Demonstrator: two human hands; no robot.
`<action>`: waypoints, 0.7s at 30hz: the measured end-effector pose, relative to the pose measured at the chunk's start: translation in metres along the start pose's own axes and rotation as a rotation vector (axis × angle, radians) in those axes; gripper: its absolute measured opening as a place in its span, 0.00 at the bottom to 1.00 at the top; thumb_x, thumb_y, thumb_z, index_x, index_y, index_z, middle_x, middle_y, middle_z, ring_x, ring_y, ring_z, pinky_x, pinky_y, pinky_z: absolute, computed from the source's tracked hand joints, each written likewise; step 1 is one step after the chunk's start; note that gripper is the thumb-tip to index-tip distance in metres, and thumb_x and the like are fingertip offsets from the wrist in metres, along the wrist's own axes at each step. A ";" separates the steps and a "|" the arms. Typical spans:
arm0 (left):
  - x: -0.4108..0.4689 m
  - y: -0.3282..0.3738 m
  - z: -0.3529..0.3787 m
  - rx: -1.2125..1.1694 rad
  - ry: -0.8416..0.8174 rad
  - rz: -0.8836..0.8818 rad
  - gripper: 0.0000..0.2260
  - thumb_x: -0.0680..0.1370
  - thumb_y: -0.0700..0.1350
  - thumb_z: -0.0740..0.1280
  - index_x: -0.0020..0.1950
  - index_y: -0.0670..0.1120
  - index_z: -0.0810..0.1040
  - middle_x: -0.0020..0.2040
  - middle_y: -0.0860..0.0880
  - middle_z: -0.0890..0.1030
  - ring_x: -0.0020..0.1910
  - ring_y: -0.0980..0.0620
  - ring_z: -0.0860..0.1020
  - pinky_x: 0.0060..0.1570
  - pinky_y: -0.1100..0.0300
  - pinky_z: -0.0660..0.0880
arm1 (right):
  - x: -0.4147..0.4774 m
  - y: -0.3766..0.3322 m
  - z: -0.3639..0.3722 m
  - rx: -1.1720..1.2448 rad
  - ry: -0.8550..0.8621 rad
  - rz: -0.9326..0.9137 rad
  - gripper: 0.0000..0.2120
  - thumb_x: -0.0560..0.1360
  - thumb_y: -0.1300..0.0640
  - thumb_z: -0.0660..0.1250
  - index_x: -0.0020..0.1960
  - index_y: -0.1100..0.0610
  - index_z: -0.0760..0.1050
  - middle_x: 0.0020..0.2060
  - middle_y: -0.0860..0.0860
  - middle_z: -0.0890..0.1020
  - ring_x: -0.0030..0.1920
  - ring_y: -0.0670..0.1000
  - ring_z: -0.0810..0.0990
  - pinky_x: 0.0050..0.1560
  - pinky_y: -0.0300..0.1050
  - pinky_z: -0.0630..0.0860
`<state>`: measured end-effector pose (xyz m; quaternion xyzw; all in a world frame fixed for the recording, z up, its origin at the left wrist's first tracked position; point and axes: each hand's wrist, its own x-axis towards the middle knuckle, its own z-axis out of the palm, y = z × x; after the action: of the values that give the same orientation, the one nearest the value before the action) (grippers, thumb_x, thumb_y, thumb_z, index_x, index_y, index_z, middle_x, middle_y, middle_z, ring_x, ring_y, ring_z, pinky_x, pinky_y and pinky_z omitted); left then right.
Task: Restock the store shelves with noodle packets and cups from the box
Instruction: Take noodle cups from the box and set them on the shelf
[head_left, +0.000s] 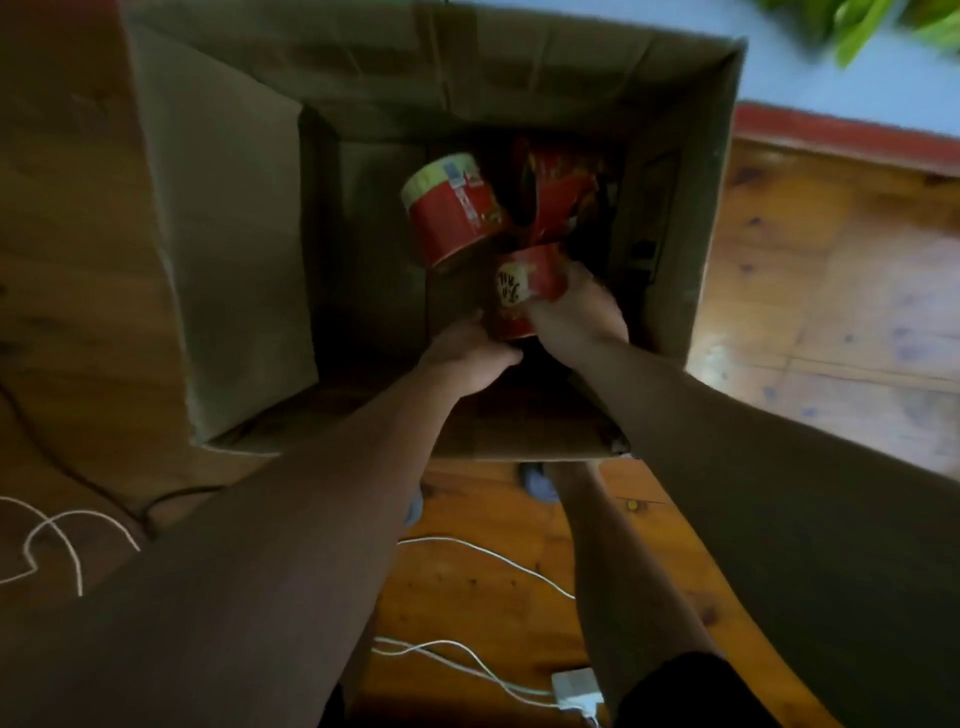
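A large open cardboard box (244, 218) stands on the wooden floor below me. Both my arms reach down into it. My right hand (576, 317) grips a small red noodle cup (524, 286) near the box's middle. My left hand (465, 353) touches the same cup from the lower left; how its fingers lie is hidden. A second, larger red cup with a pale green rim (452, 213) lies tilted just beyond. Red noodle packets (561, 187) are piled behind the cups in the dark bottom of the box.
White cables (467, 551) and a white charger (576, 691) lie on the floor by my legs. More cord (57, 525) trails at the left. A red-edged blue wall base (841, 140) and green leaves (872, 26) are at the upper right.
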<state>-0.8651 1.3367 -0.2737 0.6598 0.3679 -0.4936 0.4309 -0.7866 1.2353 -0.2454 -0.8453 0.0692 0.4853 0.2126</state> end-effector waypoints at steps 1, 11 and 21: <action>0.011 0.000 0.004 -0.017 -0.013 -0.004 0.12 0.79 0.51 0.67 0.61 0.51 0.74 0.51 0.51 0.77 0.46 0.54 0.75 0.44 0.58 0.71 | 0.009 0.005 0.007 0.007 -0.005 0.009 0.26 0.79 0.48 0.62 0.75 0.51 0.61 0.69 0.53 0.71 0.67 0.56 0.71 0.58 0.43 0.66; 0.074 0.009 0.024 -0.001 -0.110 0.172 0.20 0.83 0.47 0.60 0.75 0.48 0.66 0.71 0.45 0.71 0.68 0.46 0.70 0.62 0.60 0.66 | 0.060 0.026 0.046 0.115 0.024 0.089 0.32 0.79 0.44 0.61 0.79 0.49 0.54 0.75 0.52 0.65 0.73 0.55 0.65 0.72 0.49 0.64; 0.048 -0.031 -0.017 -0.477 0.012 -0.014 0.33 0.73 0.66 0.67 0.76 0.56 0.65 0.69 0.52 0.72 0.64 0.51 0.71 0.60 0.54 0.67 | 0.039 0.028 0.046 0.176 -0.008 0.039 0.28 0.77 0.37 0.61 0.74 0.45 0.64 0.70 0.51 0.71 0.68 0.56 0.70 0.68 0.55 0.69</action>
<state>-0.8765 1.3666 -0.3240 0.5398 0.4812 -0.3917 0.5689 -0.8113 1.2334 -0.3066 -0.8200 0.1272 0.4845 0.2770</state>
